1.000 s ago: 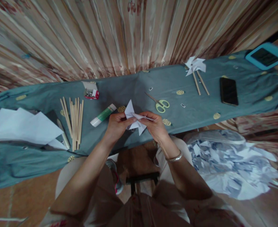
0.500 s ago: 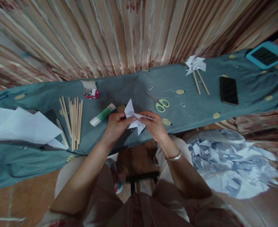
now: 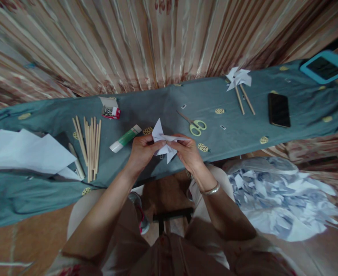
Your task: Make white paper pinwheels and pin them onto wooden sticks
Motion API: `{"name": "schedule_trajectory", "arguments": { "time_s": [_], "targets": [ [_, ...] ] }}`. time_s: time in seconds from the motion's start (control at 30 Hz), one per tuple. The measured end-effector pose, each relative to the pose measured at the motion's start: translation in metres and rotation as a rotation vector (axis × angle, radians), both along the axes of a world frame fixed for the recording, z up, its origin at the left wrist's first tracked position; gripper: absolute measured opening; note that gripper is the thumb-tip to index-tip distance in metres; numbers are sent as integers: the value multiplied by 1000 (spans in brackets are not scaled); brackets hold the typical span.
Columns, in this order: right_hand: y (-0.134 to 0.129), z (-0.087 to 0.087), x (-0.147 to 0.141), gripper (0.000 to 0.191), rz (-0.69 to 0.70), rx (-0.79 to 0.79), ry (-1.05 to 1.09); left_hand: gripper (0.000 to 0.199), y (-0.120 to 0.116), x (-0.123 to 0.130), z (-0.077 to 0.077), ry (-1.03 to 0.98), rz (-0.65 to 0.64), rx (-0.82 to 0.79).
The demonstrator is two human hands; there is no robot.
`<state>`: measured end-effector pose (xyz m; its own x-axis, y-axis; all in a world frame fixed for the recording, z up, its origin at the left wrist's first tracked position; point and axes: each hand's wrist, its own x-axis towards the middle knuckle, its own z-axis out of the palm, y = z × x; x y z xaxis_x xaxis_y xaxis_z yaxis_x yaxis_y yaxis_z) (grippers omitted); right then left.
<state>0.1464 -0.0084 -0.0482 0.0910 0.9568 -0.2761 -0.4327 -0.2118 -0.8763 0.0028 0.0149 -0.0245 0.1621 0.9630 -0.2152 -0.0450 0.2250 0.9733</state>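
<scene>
A white paper pinwheel (image 3: 157, 132) is held above the near edge of the table, its pointed blades sticking out around my fingers. My left hand (image 3: 141, 151) pinches it from the left, thumb pressed near its centre. From the other side my right hand (image 3: 187, 153) grips it, the two thumbs almost meeting in the middle. Left of my hands lies a green and white glue stick (image 3: 125, 138). Scissors (image 3: 196, 126) with pale green handles rest just beyond my right hand. An opened small red and white box (image 3: 110, 109) holds shiny metal bits.
Wooden sticks (image 3: 91, 147) and white paper sheets (image 3: 28, 151) lie on the left. At the right are finished pinwheels (image 3: 239, 78) on sticks, a black phone (image 3: 279, 110) and a blue-framed device (image 3: 325, 67). A bag of paper scraps (image 3: 283, 199) stands beside my right leg.
Hardly anything differs. Both hands keep hold of the paper pinwheel in nearly the same place, and the view has shifted very slightly.
</scene>
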Motion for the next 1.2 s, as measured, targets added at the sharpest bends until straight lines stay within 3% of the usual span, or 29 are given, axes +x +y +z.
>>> {"name": "schedule_trajectory", "arguments": {
  "time_s": [0.77,1.2],
  "targets": [
    [1,2,1,30,86,-61,45,19,1,2,4,-63,1,-45],
    [0,-5,7,22,146,-17,-44,22,2,0,0,-86,-9,-22]
  ]
}}
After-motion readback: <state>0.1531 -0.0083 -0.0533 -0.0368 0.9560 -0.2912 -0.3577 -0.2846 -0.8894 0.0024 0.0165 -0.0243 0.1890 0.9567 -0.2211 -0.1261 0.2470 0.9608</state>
